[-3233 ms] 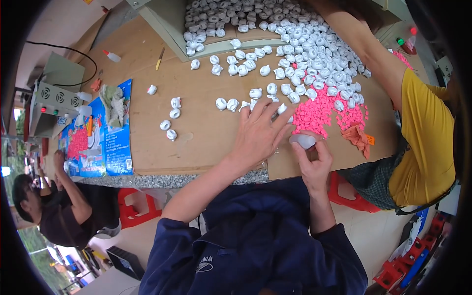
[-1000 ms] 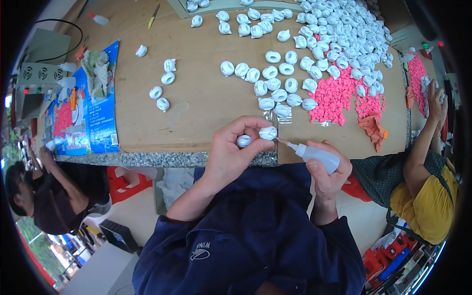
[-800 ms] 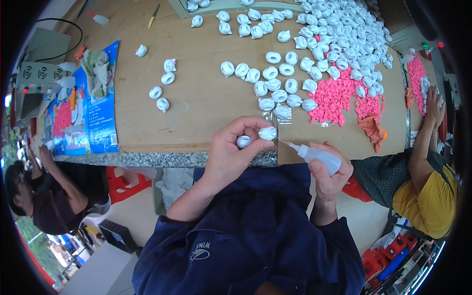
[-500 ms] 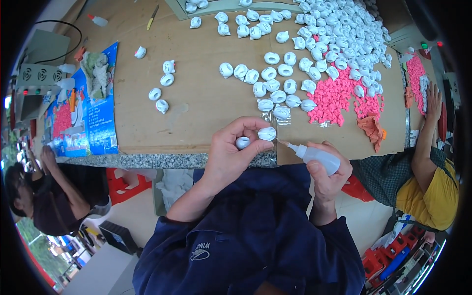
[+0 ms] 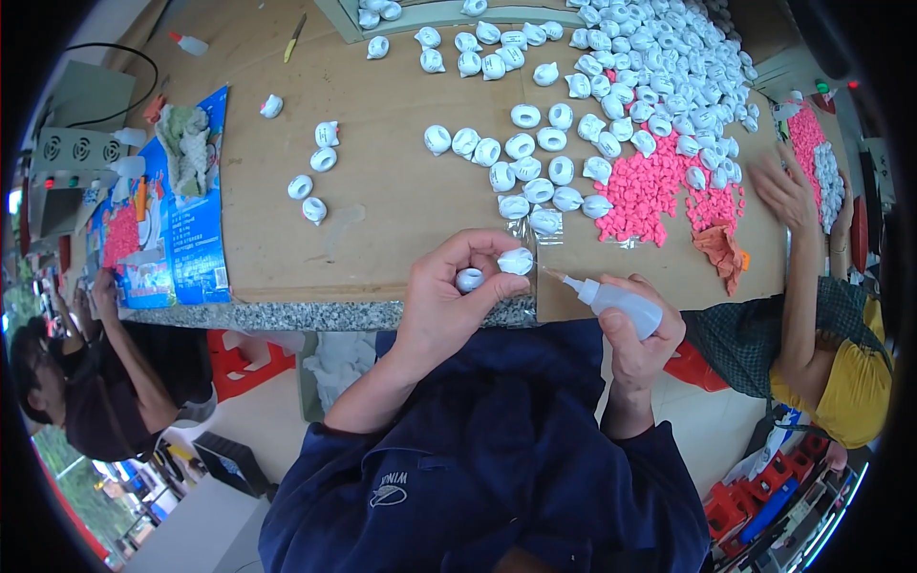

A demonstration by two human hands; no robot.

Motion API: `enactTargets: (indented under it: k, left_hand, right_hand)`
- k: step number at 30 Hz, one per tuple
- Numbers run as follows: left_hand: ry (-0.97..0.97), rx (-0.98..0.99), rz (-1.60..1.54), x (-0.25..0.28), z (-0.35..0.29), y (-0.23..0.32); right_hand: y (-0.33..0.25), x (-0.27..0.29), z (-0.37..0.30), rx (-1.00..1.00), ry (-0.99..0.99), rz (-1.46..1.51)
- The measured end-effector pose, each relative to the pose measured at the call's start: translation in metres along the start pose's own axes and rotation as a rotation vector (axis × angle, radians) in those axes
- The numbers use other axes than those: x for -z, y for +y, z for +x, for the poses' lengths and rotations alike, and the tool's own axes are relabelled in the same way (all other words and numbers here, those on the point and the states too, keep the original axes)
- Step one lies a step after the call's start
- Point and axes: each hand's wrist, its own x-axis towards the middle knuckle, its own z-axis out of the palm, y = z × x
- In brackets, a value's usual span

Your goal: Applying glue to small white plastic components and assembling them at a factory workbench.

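Between its thumb and forefinger, my left hand [image 5: 454, 286] pinches a small white rounded plastic piece [image 5: 516, 261]. A second white piece [image 5: 469, 280] rests against the curled fingers of the same hand. My right hand [image 5: 642, 329] is wrapped round a translucent squeeze bottle [image 5: 626, 306], tilted so that its thin nozzle points up and left toward the pinched piece. A small gap shows between nozzle tip and piece. Both hands are over the near edge of the cardboard-covered table [image 5: 382, 248].
Many white pieces [image 5: 659, 57] are heaped at the far right, with pink bits [image 5: 640, 191] before them. Several pieces [image 5: 314, 210] stand apart on the left. An orange rag [image 5: 723, 253], a yellow knife [image 5: 295, 38] and a blue sheet [image 5: 196, 239] lie about. Co-workers sit on both sides.
The bottle's nozzle has drawn slightly away from the pinched piece, which has turned a little. At right, a co-worker's hand has come in over the table edge.
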Motion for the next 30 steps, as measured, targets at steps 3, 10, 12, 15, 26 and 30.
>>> enactTargets:
  k: [3,10,12,15,26,30]
  left_hand:
    - [0.051,-0.046,-0.052,-0.004,0.0,-0.003]
    - [-0.015,-0.035,-0.01,-0.002,-0.004,0.0]
    - [0.01,-0.043,0.044,-0.002,-0.01,0.002]
    - [0.042,-0.012,0.06,-0.004,-0.016,0.005]
    - [-0.048,0.033,0.065,-0.004,-0.023,-0.004]
    - [-0.05,0.068,0.027,-0.006,-0.024,-0.008]
  right_hand:
    - [0.001,0.001,-0.002,-0.006,-0.014,0.027]
    - [0.011,0.007,-0.002,-0.119,0.121,0.195]
    - [0.012,0.002,0.003,-0.118,0.078,0.186]
    - [0.016,-0.006,0.013,0.031,0.02,-0.034]
    - [0.023,-0.028,0.011,0.038,-0.02,-0.017]
    - [0.017,0.001,0.007,0.005,0.099,-0.141]
